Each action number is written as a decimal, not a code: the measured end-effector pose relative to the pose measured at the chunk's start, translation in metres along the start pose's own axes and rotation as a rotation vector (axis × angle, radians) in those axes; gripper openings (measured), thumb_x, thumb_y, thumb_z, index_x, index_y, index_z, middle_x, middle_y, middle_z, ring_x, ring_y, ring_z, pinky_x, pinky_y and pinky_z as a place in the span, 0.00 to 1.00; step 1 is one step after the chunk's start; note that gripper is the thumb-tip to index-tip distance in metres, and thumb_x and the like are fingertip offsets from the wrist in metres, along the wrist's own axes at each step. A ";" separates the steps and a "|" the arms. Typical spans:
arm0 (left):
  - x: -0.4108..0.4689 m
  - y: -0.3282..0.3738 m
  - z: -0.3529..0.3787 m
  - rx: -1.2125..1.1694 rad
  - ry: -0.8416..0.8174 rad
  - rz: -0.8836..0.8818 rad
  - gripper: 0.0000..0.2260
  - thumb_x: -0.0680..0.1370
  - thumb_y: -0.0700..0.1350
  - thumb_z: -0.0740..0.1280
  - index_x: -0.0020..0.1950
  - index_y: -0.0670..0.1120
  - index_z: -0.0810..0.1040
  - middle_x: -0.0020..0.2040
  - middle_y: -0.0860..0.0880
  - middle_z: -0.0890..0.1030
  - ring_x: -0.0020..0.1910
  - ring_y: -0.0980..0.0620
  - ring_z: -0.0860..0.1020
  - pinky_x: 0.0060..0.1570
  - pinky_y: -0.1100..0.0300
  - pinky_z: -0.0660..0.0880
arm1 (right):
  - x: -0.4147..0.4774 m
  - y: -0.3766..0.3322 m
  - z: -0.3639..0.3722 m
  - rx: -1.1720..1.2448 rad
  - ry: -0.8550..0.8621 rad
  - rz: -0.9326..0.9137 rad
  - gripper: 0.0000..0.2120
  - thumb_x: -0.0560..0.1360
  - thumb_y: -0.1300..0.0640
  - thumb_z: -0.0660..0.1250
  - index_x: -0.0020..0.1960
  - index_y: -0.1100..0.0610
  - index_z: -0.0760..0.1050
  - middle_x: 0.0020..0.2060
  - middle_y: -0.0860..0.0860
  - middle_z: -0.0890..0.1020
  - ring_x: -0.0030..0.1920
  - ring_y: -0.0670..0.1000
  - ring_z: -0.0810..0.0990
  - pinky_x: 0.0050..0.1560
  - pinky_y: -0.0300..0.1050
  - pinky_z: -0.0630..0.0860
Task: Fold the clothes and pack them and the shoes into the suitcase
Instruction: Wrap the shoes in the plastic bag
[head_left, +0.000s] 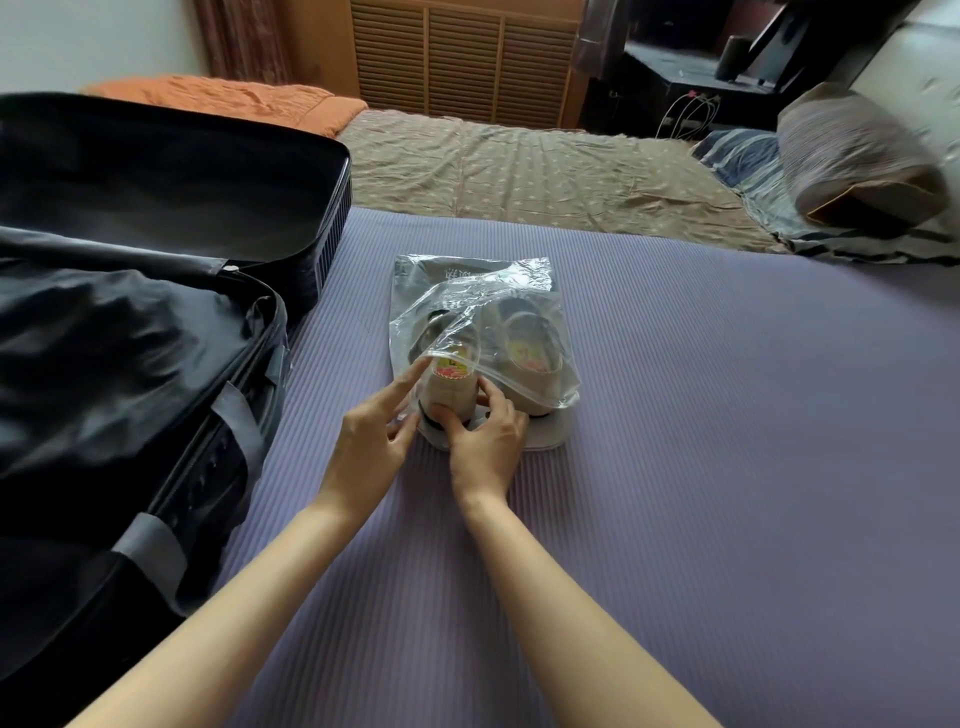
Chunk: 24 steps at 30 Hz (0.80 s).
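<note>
Plastic bag (470, 283) | shoes (527, 371) lengthwise, toes away | left grip (374, 434) pinches bag | right grip (485, 439) clamps shoe heel

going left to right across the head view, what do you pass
suitcase → left hand, pinching the plastic bag → right hand, gripping a shoe → pillow

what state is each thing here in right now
suitcase, open, lid swung back
purple mat, spread flat on the bed
plastic bag, lying on the purple mat, mouth open toward the person
shoes, side by side, toes inside the bag, heels sticking out
left hand, pinches the bag's mouth edge, index finger lifting it
right hand, grips one shoe's heel
</note>
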<state>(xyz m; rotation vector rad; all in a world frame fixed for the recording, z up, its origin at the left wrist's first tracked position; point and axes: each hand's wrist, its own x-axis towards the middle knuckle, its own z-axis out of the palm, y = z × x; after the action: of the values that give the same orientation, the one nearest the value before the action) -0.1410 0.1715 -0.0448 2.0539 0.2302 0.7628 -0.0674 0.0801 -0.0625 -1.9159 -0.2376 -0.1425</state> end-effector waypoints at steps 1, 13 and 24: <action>0.000 0.002 0.000 -0.001 0.004 0.001 0.32 0.75 0.29 0.65 0.71 0.57 0.66 0.64 0.57 0.74 0.60 0.68 0.73 0.57 0.67 0.74 | 0.002 0.000 0.002 0.004 0.005 0.002 0.28 0.65 0.51 0.77 0.63 0.55 0.75 0.54 0.51 0.80 0.57 0.52 0.71 0.63 0.45 0.67; -0.003 0.008 -0.006 -0.003 -0.007 0.005 0.27 0.75 0.29 0.64 0.68 0.54 0.70 0.65 0.54 0.75 0.62 0.68 0.71 0.57 0.70 0.73 | -0.009 -0.002 -0.007 -0.062 -0.130 -0.002 0.27 0.70 0.55 0.73 0.67 0.56 0.72 0.60 0.50 0.76 0.63 0.51 0.69 0.66 0.39 0.63; -0.010 0.017 -0.007 -0.469 0.245 -0.459 0.12 0.77 0.36 0.65 0.59 0.43 0.69 0.60 0.44 0.74 0.58 0.51 0.76 0.50 0.60 0.79 | 0.037 0.008 -0.126 0.140 0.143 0.501 0.24 0.75 0.38 0.63 0.48 0.61 0.76 0.45 0.54 0.81 0.42 0.52 0.77 0.44 0.45 0.71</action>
<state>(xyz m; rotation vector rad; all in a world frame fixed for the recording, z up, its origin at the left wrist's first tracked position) -0.1551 0.1623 -0.0327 1.3939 0.5798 0.6967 -0.0280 -0.0372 -0.0180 -1.7609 0.3217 0.0717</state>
